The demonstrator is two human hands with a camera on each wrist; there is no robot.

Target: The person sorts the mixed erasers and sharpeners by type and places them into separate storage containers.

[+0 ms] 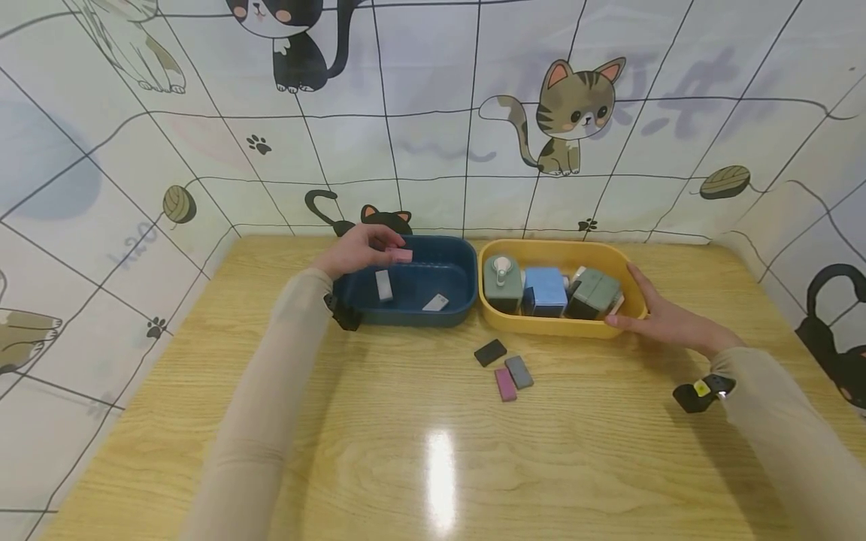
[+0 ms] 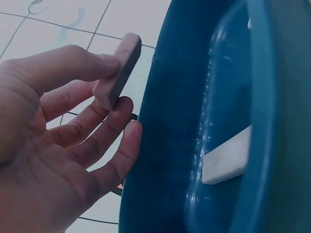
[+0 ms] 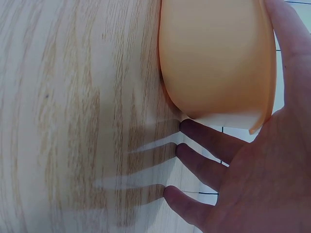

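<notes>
My left hand (image 1: 361,252) pinches a pink eraser (image 2: 119,70) between thumb and fingertips, over the left end of a dark blue bin (image 1: 419,318). Inside that bin lie a white block (image 1: 383,285) and a smaller white piece (image 1: 436,303). At the right end of a yellow bin (image 1: 541,325), my right hand (image 1: 666,319) rests with its thumb at the front rim. Its fingers are spread and nearly straight beside the bin's outer wall in the right wrist view. The yellow bin holds a green pump bottle (image 1: 503,284), a blue box (image 1: 544,291) and a dark green box (image 1: 593,293).
In front of the bins, a black block (image 1: 490,352), a grey block (image 1: 519,372) and a pink-purple block (image 1: 505,384) lie close together on the wooden table (image 1: 379,451). A cat-print curtain (image 1: 433,143) hangs behind the table and along its sides.
</notes>
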